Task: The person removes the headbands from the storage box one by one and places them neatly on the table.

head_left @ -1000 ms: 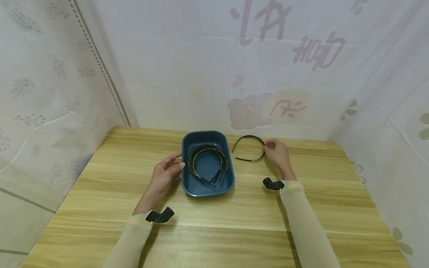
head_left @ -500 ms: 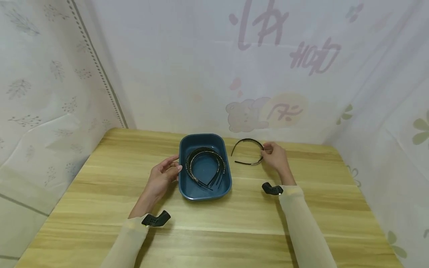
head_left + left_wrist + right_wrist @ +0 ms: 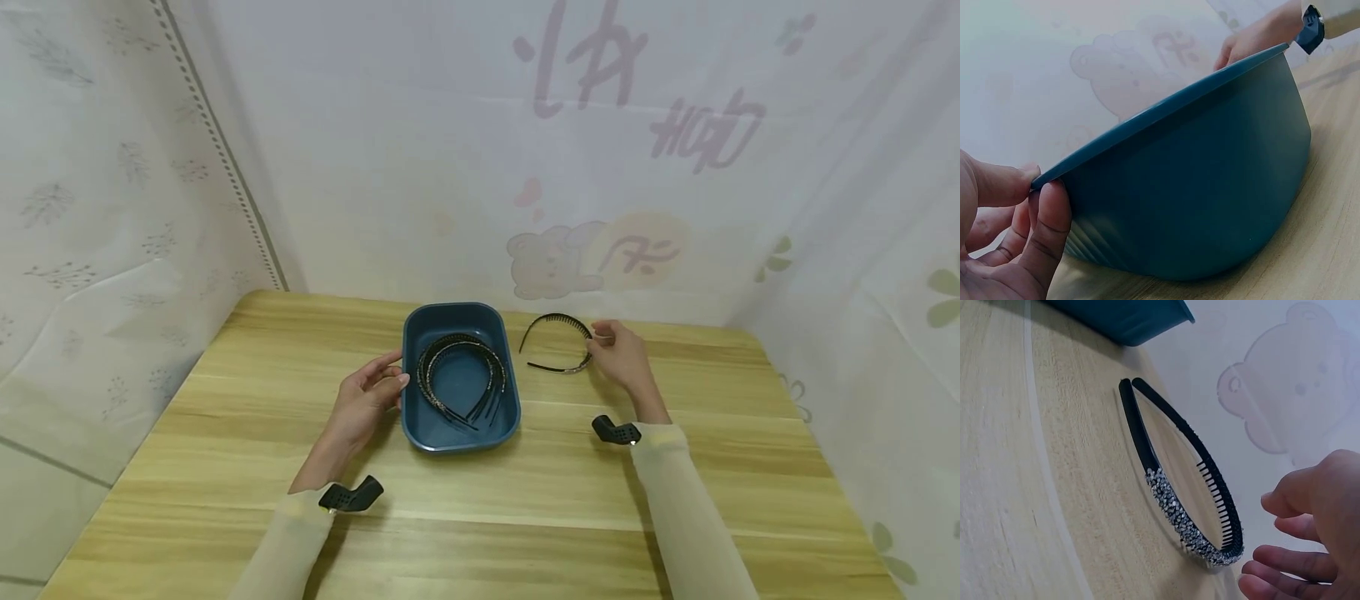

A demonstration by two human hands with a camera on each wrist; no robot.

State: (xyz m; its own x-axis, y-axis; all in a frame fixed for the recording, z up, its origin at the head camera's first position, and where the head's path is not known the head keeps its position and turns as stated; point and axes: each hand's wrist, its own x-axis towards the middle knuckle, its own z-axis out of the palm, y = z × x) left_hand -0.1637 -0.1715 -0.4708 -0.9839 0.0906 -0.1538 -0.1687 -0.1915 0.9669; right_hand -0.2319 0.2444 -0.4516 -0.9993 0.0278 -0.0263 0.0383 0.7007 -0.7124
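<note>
My left hand point(image 3: 363, 400) pinches the left rim of a dark blue plastic basin point(image 3: 1185, 187), thumb on top and fingers beneath, on the wooden table. Several black headbands point(image 3: 438, 402) with glittery trim lie nested in the basin. To its right, a single headband point(image 3: 1175, 515) rests on the table, with black ends, silver sparkling stones and small comb teeth along its inner side. My right hand point(image 3: 622, 354) is just right of this headband's curve. In the right wrist view its fingers point(image 3: 1294, 562) are loosely bent and apart from the band, with nothing between them.
A wooden table point(image 3: 480, 550) carries everything. Pale printed cloth point(image 3: 375, 167) with a bear figure hangs right behind its far edge, and more cloth closes off both sides. Each wrist wears a black camera mount point(image 3: 352, 495).
My right hand has let go of the single headband and eased slightly to the right. The left hand keeps its hold on the basin. The head view has shifted a little.
</note>
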